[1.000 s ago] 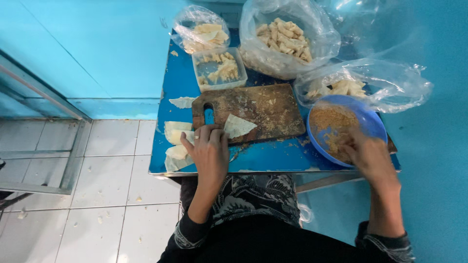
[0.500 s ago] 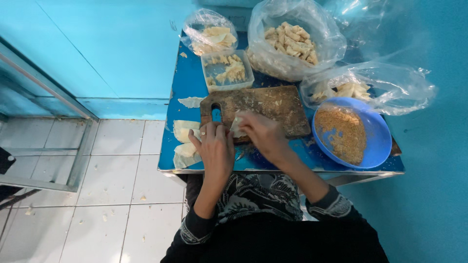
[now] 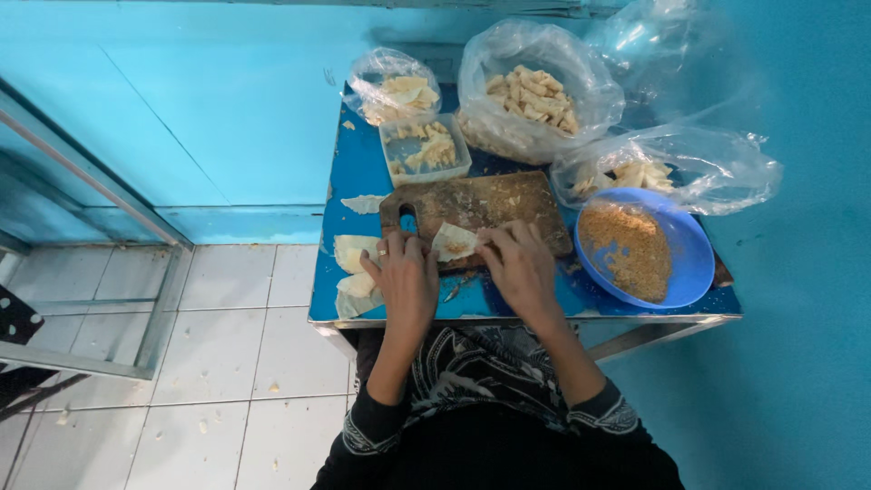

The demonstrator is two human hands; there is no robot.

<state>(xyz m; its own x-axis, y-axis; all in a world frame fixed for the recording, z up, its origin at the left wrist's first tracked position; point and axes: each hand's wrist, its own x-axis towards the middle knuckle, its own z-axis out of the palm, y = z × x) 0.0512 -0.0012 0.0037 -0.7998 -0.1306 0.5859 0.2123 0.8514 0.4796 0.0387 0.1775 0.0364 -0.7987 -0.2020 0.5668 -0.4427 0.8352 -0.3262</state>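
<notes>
A pale dough wrapper (image 3: 451, 242) with a dab of filling lies on the worn wooden cutting board (image 3: 485, 201). My left hand (image 3: 405, 279) rests on the board's near edge and its fingers touch the wrapper's left side. My right hand (image 3: 517, 263) pinches the wrapper's right side. A blue bowl (image 3: 692, 249) holding brown crumbly filling (image 3: 626, 249) stands to the right of my right hand. Flat wrapper pieces (image 3: 349, 263) lie stacked on the blue table (image 3: 349, 181), left of my left hand.
At the back stand a clear plastic tub (image 3: 426, 150) and several plastic bags (image 3: 535, 95) of pale folded pieces. Another bag (image 3: 676, 168) lies behind the bowl. A metal frame (image 3: 109, 200) and white floor tiles are at the left. Blue walls close the back and right.
My right hand left the blue bowl and came to the wrapper on the board, which now carries filling. My left hand stayed by the wrapper.
</notes>
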